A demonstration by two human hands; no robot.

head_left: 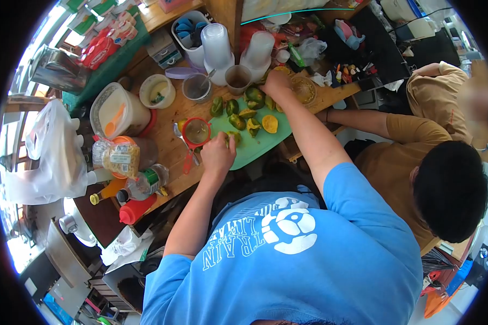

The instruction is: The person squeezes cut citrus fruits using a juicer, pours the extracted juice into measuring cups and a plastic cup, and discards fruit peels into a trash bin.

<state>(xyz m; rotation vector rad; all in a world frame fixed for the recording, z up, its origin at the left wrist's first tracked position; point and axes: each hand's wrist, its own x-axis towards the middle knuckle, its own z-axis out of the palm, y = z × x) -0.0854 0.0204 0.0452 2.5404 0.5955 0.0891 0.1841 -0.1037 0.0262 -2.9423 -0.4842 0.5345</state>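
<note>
A green cutting board [255,147] lies on the wooden table, with several green fruits [233,106] and an orange cut half [270,124] on it. My left hand [220,151] is at the board's left edge, its fingers bent against a green piece [234,136]. A red-rimmed strainer [196,132] stands just left of that hand. My right hand [277,85] reaches to the board's far side, beside a large green fruit [254,97] and yellow-orange pieces; its fingertips are hidden. A brown-filled cup [238,79] is left of it.
Stacked plastic cups [216,49] stand behind the board. A white tub [117,114], a bag of nuts [117,157], a clear bottle [146,183] and a red bottle [137,209] are at the left. A person in brown [396,162] sits close on the right.
</note>
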